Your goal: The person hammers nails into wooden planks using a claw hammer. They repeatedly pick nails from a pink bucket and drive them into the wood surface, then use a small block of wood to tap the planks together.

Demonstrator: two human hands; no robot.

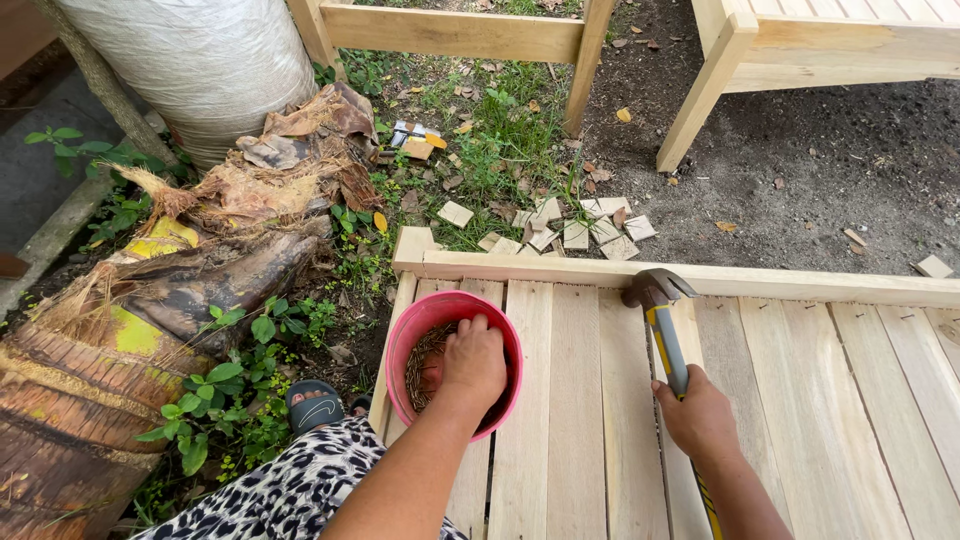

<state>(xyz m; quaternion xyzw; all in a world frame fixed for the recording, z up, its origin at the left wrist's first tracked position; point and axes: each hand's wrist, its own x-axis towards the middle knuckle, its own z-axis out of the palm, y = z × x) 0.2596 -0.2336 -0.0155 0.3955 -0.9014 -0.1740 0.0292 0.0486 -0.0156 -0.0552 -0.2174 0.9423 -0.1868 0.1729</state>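
**Hand in the nail bowl, hammer held on the slats**

The left hand (pixel 473 362) reaches down into a pink bowl (pixel 407 335) that sits on the pale wooden slatted panel (pixel 800 400). Its fingers are curled in among a heap of thin brown nails (pixel 425 358), which fill the bowl's bottom just left of the knuckles; whether any nail is pinched cannot be told. The right hand (pixel 700 417) is closed around the yellow and grey handle of a hammer (pixel 665 335), whose dark head rests on the slats just beyond the fist, near the panel's cross rail (pixel 760 280). The bowl stands well left of the hammer.

Beyond the rail, past both hands, small wood offcuts (pixel 590 228) lie on grass and bare soil. Farther still, a small flat packet (pixel 410 134) with dark and white stripes lies beside a yellow scrap. Left of the bowl hand lies a palm trunk (pixel 150 310).
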